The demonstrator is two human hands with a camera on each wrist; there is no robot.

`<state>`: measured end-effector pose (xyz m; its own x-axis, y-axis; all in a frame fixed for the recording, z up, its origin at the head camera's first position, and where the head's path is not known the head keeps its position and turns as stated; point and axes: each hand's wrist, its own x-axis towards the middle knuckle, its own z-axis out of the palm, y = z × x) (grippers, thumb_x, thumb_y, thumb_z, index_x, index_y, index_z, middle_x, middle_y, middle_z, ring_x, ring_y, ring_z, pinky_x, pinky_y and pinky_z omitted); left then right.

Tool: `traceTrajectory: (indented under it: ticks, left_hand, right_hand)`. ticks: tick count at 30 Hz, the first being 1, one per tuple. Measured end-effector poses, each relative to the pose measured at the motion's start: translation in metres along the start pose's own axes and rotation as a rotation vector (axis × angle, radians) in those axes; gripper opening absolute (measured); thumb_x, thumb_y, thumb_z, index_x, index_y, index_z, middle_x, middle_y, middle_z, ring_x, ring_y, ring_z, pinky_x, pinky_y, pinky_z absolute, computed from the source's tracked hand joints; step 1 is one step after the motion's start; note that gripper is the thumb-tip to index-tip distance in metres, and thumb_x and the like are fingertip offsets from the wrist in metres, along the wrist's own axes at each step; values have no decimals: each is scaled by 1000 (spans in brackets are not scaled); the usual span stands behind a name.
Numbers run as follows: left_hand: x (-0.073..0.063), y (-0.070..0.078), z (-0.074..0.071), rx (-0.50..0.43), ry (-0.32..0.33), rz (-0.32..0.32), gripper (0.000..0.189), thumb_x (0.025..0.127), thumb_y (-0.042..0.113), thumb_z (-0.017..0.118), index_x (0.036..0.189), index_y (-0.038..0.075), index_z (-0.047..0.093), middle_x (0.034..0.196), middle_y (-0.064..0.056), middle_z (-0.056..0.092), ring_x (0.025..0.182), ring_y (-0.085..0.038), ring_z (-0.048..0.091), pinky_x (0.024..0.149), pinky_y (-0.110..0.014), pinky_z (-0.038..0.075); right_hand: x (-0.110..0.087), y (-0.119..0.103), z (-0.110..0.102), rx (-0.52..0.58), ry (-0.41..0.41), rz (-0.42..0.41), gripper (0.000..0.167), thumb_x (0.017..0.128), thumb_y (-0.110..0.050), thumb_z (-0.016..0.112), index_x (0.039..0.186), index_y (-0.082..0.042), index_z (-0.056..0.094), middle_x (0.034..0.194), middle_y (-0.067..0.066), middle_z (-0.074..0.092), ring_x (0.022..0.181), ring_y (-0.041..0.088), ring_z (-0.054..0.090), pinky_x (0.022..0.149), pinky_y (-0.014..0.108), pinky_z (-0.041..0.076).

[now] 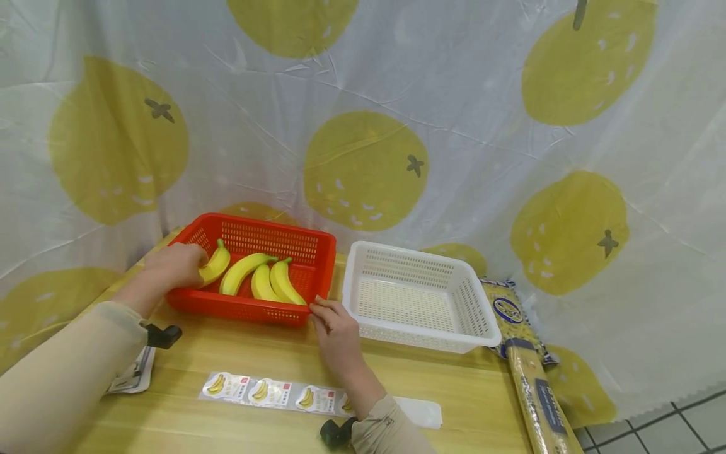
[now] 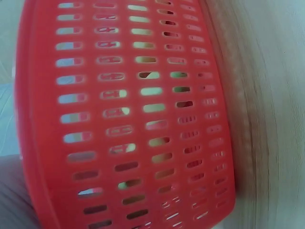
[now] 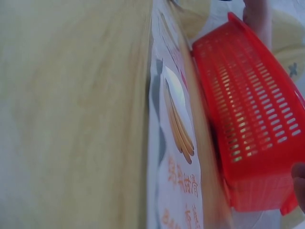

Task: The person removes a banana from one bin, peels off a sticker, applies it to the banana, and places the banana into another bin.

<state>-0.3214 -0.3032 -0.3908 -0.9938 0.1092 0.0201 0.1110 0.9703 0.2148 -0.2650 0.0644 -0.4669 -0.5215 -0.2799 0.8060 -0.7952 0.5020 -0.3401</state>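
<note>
A red plastic basket [image 1: 238, 307] with slotted walls stands on the wooden table, holding several yellow bananas [image 1: 242, 272]. My left hand [image 1: 177, 263] grips its left rim from above, close against the leftmost banana; the fingertips inside are hidden. At the front right corner, my right hand [image 1: 339, 334] holds the rim between thumb and fingers. The left wrist view is mostly filled by the basket's wall [image 2: 128, 105], with yellow showing through its slots. In the right wrist view, fingers [image 3: 299, 183] touch the basket's near corner, and the left hand [image 3: 257, 16] appears at its far end.
A white plastic basket [image 1: 368, 328] stands right of the red one. In front lies a strip of banana-picture stickers [image 1: 269, 392], partly under my right forearm. Pasta packages [image 1: 513, 315] lie at the table's right edge, printed papers [image 1: 135, 375] at left. A lemon-patterned curtain [image 1: 454, 94] hangs behind.
</note>
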Motion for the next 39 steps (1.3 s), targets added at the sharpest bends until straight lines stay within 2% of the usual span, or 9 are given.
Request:
traceTrajectory:
  ticks: [4,7,11,18,25,27,31,34,39]
  left_hand:
    - [-4,-1,-4,-12,25,-4,9,77,17,73,85,15,70,79,-3,61,75,-28,55,57,-44,40]
    - [-10,-1,-8,-32,40,-25,22,80,21,75,100,11,77,93,-12,71,81,-33,60,58,-50,45]
    - [-19,2,-12,-90,68,-49,39,85,27,76,117,3,75,112,-21,72,88,-38,63,62,-52,48]
    - [-43,20,-5,-270,218,23,45,89,34,79,118,-2,75,114,-23,74,101,-43,66,86,-57,50]
    - [-81,58,3,-401,326,8,51,87,44,82,120,5,76,115,-22,74,96,-34,64,68,-33,46]
    - [-91,70,5,-462,343,16,49,86,43,83,119,7,77,114,-22,74,85,-29,61,61,-29,43]
    - [-107,92,12,-596,347,49,44,85,42,85,118,13,78,112,-17,74,70,-18,55,51,-26,42]
    - [-114,103,20,-709,318,96,40,85,38,85,118,17,78,100,-9,71,65,-13,52,49,-26,43]
    - [-117,111,44,-886,253,286,32,87,22,85,118,18,78,91,2,71,62,-9,54,51,-25,47]
  right_hand:
    - [-1,0,0,8,-4,11,20,88,1,78,108,-2,78,111,9,74,107,20,73,90,19,55]
    - [-2,0,0,17,-5,13,19,89,0,78,109,-1,78,111,10,74,106,20,73,88,17,55]
    - [-1,0,1,22,10,1,20,89,0,78,109,-1,78,112,10,74,104,21,73,82,15,56]
    - [-4,-2,0,25,20,-6,20,90,-2,78,110,-1,78,115,11,74,96,19,73,74,11,55]
    - [-9,2,3,-13,23,-54,22,91,-1,75,114,0,76,122,12,72,84,14,70,70,10,53]
    - [-10,3,1,-20,13,-73,25,91,0,73,115,1,75,126,13,71,81,13,70,70,10,53]
    - [-16,4,-5,4,4,-116,29,87,6,71,116,3,73,131,17,68,74,10,68,69,8,52]
    - [-22,4,-16,57,29,-138,29,86,10,68,113,2,74,126,18,70,77,13,69,69,9,53]
    - [-43,4,-43,121,92,-171,30,83,16,64,107,2,74,108,14,73,78,15,71,67,11,55]
